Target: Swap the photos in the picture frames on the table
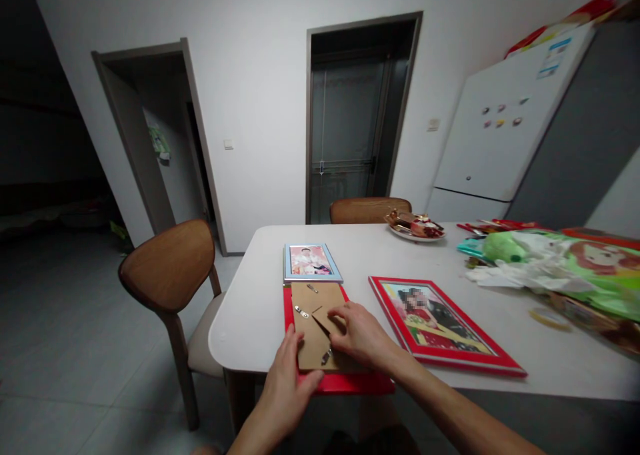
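A red picture frame (pixel 345 383) lies face down at the table's near edge, its brown backing board (pixel 309 345) showing with several small metal clips. My left hand (pixel 290 373) rests on the frame's lower left corner, thumb and fingers apart. Over the right part of the board, my right hand (pixel 357 331) pinches the raised brown flap (pixel 327 320) of the stand. Just beyond lies a light blue frame (pixel 313 263) with a photo, face up. To the right is another red frame (pixel 500 363), also face up with a photo.
On the white table (pixel 250 308) are a plate (pixel 425 238) of items at the back, green and white plastic bags (pixel 545 255) and a tape roll (pixel 549 319) at right. Wooden chairs stand left (pixel 173 261) and behind (pixel 367 209). A fridge (pixel 500 121) is back right.
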A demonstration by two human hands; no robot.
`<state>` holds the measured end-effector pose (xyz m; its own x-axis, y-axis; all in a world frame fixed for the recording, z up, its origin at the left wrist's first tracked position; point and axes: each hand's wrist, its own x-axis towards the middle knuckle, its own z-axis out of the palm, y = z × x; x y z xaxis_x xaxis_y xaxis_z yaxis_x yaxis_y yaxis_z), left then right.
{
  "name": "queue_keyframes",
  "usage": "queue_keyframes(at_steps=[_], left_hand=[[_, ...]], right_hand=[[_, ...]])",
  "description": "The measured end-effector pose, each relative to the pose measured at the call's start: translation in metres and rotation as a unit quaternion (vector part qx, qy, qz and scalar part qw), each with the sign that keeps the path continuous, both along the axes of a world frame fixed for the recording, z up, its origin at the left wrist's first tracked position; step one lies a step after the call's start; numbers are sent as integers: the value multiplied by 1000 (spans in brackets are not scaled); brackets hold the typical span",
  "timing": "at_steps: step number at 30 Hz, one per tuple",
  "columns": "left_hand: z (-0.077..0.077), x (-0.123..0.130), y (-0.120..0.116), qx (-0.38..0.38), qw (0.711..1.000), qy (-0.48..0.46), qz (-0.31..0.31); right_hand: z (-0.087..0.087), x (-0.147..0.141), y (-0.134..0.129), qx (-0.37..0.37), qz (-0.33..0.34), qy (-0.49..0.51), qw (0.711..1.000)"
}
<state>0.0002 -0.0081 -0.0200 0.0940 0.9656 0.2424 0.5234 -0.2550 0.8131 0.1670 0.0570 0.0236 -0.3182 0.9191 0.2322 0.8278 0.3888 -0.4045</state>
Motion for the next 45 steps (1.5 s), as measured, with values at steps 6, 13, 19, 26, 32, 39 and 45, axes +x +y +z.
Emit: queue_keyframes(at_steps=[6,13,19,26,32,39,45], left_hand=[[12,-14,20,-37,952,-302,45],[17,-86,23,-116,942,-296,107],[11,-120,34,-101,975,-132,150],[14,-107,34,-19,977,22,213],[29,-4,6,61,996,67,26],[38,53,2,174,970,150,-74],[53,17,7,229,969,53,72]], right_hand=[[14,-20,-16,31,72,84,993],[-11,19,6,22,-59,8,998],[-41,41,21,-40,-111,-41,992],[-26,37,21,-147,-126,145,970],[3,23,-5,-309,-38,492,813],[12,17,-13,-280,-34,517,808],[-2,31,0,-244,-59,446,859]])
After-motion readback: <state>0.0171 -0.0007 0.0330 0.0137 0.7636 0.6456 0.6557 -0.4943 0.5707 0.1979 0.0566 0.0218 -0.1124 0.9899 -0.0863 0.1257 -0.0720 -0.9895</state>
